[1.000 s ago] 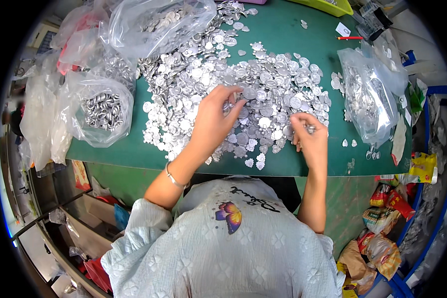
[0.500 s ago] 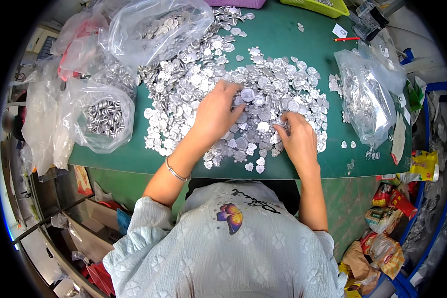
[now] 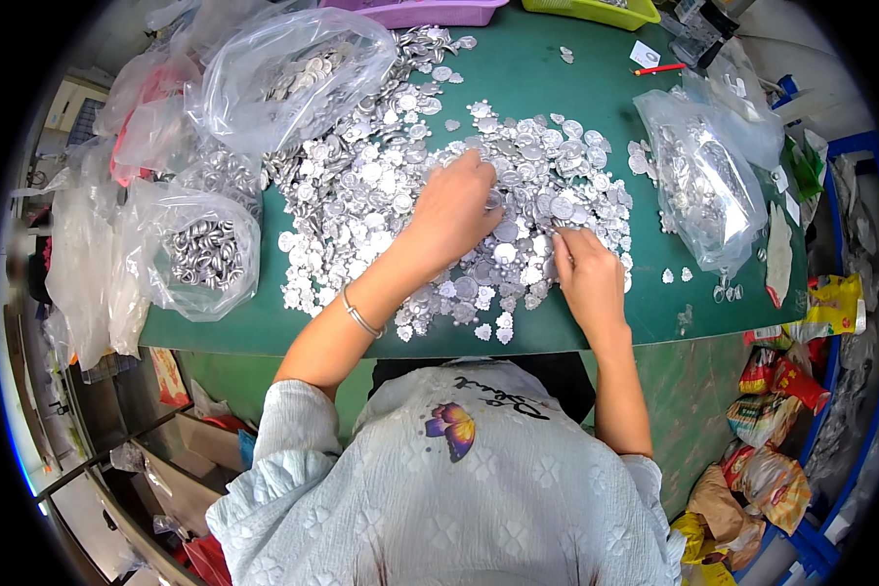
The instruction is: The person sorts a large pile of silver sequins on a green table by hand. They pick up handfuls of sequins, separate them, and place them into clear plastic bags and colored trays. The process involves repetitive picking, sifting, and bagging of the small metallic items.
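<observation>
Resting palm-down, fingers together, the left hand (image 3: pixel 456 210) lies on the pile of silver metal pieces (image 3: pixel 381 186) spread across the green table (image 3: pixel 596 98). At its four o'clock the right hand (image 3: pixel 588 278) presses curled fingertips (grip unclear) into the pile's edge; a clear bag of pieces (image 3: pixel 703 181) lies at two o'clock.

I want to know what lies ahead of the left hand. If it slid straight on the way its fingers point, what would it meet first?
Probably more of the silver metal pieces heaped on the green table: the left hand points up-right across the pile.
</observation>
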Motion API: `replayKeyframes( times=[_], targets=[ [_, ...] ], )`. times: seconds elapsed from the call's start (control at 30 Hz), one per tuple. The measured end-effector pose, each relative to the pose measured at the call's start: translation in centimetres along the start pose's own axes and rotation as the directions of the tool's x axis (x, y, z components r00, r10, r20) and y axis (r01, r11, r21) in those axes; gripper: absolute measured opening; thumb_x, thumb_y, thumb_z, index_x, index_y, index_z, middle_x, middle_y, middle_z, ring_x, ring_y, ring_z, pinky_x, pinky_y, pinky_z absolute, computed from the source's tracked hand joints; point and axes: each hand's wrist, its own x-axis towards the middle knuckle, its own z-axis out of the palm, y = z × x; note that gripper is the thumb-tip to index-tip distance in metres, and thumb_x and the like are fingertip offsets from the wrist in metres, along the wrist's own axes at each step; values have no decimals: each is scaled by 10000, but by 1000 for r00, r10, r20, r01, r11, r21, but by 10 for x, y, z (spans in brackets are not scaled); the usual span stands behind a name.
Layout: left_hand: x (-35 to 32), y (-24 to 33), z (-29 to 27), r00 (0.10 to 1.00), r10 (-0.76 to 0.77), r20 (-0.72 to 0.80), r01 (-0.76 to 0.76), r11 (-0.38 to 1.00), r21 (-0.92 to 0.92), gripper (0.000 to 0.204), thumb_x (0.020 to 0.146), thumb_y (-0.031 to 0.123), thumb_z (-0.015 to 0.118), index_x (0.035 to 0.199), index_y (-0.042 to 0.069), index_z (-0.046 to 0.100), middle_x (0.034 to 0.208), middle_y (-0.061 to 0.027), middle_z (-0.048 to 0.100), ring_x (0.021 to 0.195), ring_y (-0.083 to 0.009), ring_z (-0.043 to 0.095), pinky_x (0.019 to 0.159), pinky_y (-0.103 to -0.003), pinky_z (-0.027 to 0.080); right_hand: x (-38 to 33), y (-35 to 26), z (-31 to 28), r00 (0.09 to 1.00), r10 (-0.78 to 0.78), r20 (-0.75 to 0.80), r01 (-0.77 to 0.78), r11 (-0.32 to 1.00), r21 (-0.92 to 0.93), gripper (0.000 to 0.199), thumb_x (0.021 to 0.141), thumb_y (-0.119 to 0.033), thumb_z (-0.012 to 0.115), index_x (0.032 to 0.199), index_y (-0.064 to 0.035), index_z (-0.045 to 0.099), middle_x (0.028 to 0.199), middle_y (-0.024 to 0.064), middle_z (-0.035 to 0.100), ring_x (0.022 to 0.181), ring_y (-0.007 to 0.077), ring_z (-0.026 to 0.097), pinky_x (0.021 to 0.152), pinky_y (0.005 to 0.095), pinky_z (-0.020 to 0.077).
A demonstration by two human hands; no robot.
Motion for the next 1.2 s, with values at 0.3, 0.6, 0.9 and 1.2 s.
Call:
replayKeyframes(
  times=[0.3, 0.6, 0.9, 1.2],
  targets=[
    [-6, -5, -8, 894, -309, 324, 310, -94, -946, 110, 841, 133, 548, 822, 30, 513, 893, -117, 585, 669, -181, 533, 546, -242, 446, -15, 34, -25, 886, 322, 333, -258, -254, 932, 228, 901, -178, 482, 1018, -5, 574, 868, 144, 609, 499, 172, 552, 387, 231, 422],
    [-28, 6, -4, 915, -274, 296, 357, 205, -911, 260, 809, -5, 500, 1060, 6, 563, 832, -108, 603, 668, -143, 543, 542, -212, 441, 8, 31, -32, 917, 383, 116, -385, 764, 519, 235, 766, -55, 671, 999, -42, 644, 746, 85, 573, 577, 223, 534, 488, 304, 461],
    [-35, 20, 3, 996, -81, 29, 85, 985, -149, 265, 756, 155, 676, 998, 61, 622, 813, -128, 569, 681, -301, 581, 606, -374, 465, 25, 49, -25, 999, -12, 53, 17, 996, -89, 206, 764, -110, 660, 962, -56, 646, 786, 141, 571, 676, 317, 588, 599, 404, 454],
    [-34, 22, 6, 983, -118, 139, 116, 993, 28, 334, 753, 199, 682, 1051, 78, 591, 890, -125, 585, 729, -326, 602, 626, -407, 482, -5, 64, -32, 915, 308, 261, -153, -333, 930, 185, 852, -151, 494, 1005, -47, 503, 946, 183, 541, 712, 244, 573, 353, 258, 459]
  ],
)
